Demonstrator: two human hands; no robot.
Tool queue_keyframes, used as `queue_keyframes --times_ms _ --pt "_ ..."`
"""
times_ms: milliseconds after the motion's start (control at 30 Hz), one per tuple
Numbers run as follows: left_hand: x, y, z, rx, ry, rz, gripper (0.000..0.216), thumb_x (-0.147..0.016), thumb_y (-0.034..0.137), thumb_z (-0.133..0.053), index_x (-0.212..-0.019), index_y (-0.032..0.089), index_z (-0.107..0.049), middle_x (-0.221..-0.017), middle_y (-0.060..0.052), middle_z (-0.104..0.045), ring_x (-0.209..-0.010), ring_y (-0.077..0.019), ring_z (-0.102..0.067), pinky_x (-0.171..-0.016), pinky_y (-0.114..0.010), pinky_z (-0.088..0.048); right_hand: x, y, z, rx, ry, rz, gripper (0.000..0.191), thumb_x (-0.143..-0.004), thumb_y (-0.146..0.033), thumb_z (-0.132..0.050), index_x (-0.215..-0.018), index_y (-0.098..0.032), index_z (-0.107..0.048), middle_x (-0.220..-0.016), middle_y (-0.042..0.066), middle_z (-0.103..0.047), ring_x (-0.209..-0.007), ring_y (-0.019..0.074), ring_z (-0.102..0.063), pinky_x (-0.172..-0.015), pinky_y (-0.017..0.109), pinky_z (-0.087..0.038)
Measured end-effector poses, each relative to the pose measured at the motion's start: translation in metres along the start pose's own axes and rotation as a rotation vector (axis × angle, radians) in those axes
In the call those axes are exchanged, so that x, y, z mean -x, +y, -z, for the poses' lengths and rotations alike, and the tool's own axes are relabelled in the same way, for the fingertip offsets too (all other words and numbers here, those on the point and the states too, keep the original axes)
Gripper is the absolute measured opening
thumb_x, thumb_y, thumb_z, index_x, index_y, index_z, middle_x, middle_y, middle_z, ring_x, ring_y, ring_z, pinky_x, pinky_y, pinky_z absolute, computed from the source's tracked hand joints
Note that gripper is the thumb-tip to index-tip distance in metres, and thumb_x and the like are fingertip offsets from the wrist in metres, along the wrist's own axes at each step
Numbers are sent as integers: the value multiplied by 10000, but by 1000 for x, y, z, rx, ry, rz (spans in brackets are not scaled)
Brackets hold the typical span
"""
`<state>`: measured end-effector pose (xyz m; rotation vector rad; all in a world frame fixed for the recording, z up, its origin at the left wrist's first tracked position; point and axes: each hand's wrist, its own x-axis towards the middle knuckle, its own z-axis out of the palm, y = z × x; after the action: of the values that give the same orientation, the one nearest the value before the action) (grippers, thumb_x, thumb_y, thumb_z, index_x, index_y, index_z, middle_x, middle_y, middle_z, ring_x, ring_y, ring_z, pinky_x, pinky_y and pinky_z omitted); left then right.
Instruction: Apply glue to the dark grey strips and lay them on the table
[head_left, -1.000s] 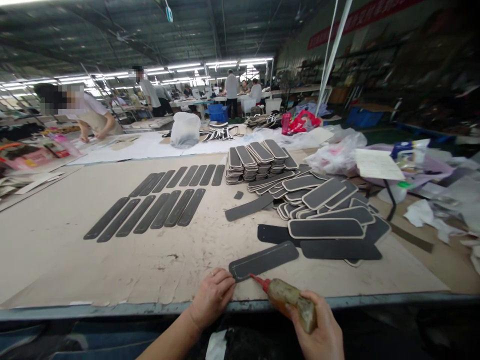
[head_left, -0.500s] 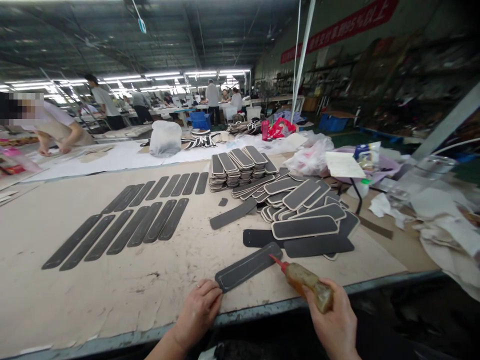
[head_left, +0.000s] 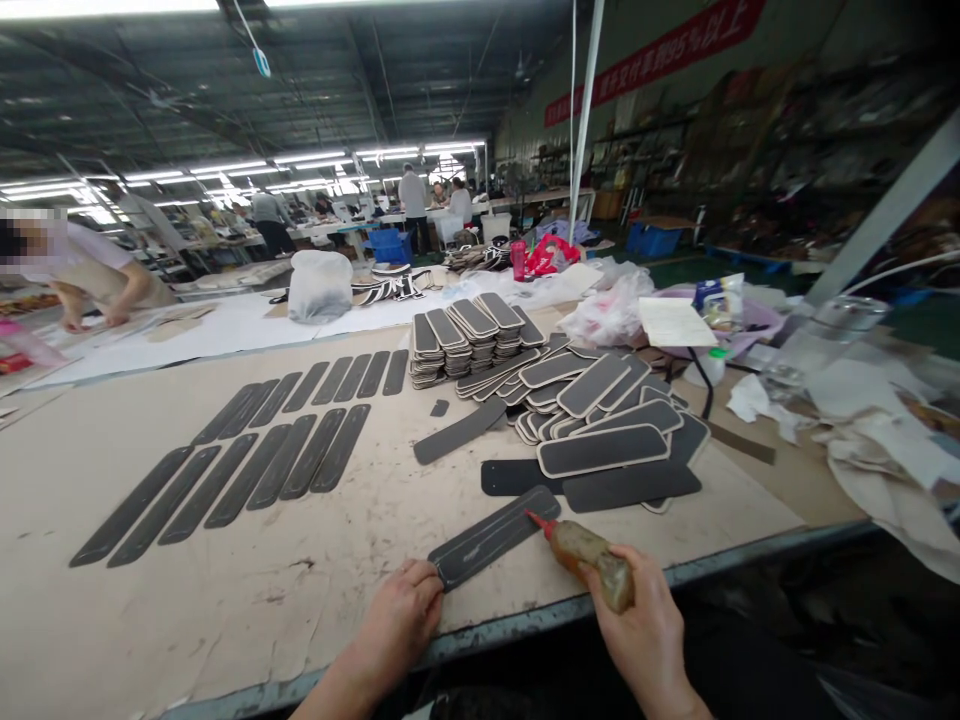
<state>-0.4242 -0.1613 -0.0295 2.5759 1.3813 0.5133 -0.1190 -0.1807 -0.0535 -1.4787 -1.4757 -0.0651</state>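
Observation:
A dark grey strip (head_left: 491, 535) lies near the table's front edge with a pale line of glue round its rim. My left hand (head_left: 401, 622) presses its near left end with curled fingers. My right hand (head_left: 645, 630) grips a brownish glue bottle (head_left: 589, 558), and its red nozzle touches the strip's right end. Behind the strip lie a black flat piece (head_left: 517, 477) and a heap of cream-edged dark pads (head_left: 604, 415).
Two rows of dark strips (head_left: 247, 455) lie spread on the cardboard sheet (head_left: 225, 590) to the left. Stacked pads (head_left: 469, 345) stand further back. Plastic bags, paper and cloth (head_left: 862, 420) clutter the right. A person (head_left: 82, 275) leans over the far left table; others stand far behind.
The glue bottle's nozzle has travelled from the strip's near left end along it to its right end. My left hand has kept hold of the left end. The view has swung right.

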Motion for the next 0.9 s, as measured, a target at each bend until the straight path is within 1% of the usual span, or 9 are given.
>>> queue_keyframes --times_ms 100,167,267,367,433,533,600,800,900 --pt "0 -3 -4 -18 44 -55 212 -804 43 -470 -713 200 -581 -773 -29 -616 -711 -166 -587 -628 -266 -490 -5 8 4 59 59 -28 348 -916 -483 -572 -1084 -183 -519 -925 80 -568 -821 242 -584 -727 368 -520" --pt "1 -5 -7 -32 78 -80 208 -811 52 -464 -729 202 -581 -769 -29 -614 -711 -169 -586 -635 -270 -491 -3 3 4 19 40 -21 330 -921 -463 -572 -1090 -186 -515 -935 80 -568 -830 236 -586 -726 356 -522" --pt "3 -9 -12 -51 84 -82 199 -840 71 -454 -768 203 -585 -786 -35 -613 -732 -176 -587 -655 -284 -497 4 -9 2 -79 -27 -5 288 -930 -423 -566 -1100 -199 -508 -948 73 -571 -841 220 -588 -721 330 -526" --pt "5 -12 -14 -59 80 -93 192 -855 74 -448 -792 203 -576 -808 -42 -611 -742 -182 -584 -662 -297 -499 7 -13 3 -109 -54 -46 284 -933 -438 -556 -1092 -207 -512 -933 63 -573 -810 210 -589 -693 315 -526" --pt "6 -12 -15 -57 82 -110 187 -857 70 -445 -808 200 -570 -814 -44 -609 -745 -186 -582 -668 -304 -505 3 -8 6 -70 -8 -77 317 -923 -474 -561 -1084 -203 -519 -933 68 -577 -808 218 -591 -698 326 -524" --pt "5 -12 -15 -61 93 -134 187 -853 62 -437 -810 196 -560 -811 -47 -605 -746 -191 -581 -672 -313 -512 -8 7 8 12 84 -116 388 -900 -534 -574 -1074 -190 -531 -927 76 -582 -809 237 -590 -722 356 -516" --pt "4 -12 -15 -63 104 -147 193 -853 60 -429 -804 197 -555 -806 -47 -602 -739 -188 -580 -660 -308 -511 -14 15 7 40 110 -142 409 -895 -551 -573 -1071 -185 -535 -913 73 -583 -796 239 -587 -714 358 -512" --pt "3 -14 -18 -52 92 -130 189 -862 63 -427 -809 197 -549 -818 -49 -595 -764 -186 -581 -672 -300 -508 -16 20 -1 62 78 -93 411 -917 -542 -546 -1080 -165 -528 -943 97 -584 -839 251 -581 -760 377 -504" --pt "3 -16 -21 -57 112 -130 191 -855 58 -424 -803 197 -544 -815 -47 -591 -764 -186 -575 -679 -302 -505 -12 21 3 67 83 -121 429 -907 -557 -558 -1082 -167 -532 -946 90 -587 -838 244 -585 -757 363 -501"
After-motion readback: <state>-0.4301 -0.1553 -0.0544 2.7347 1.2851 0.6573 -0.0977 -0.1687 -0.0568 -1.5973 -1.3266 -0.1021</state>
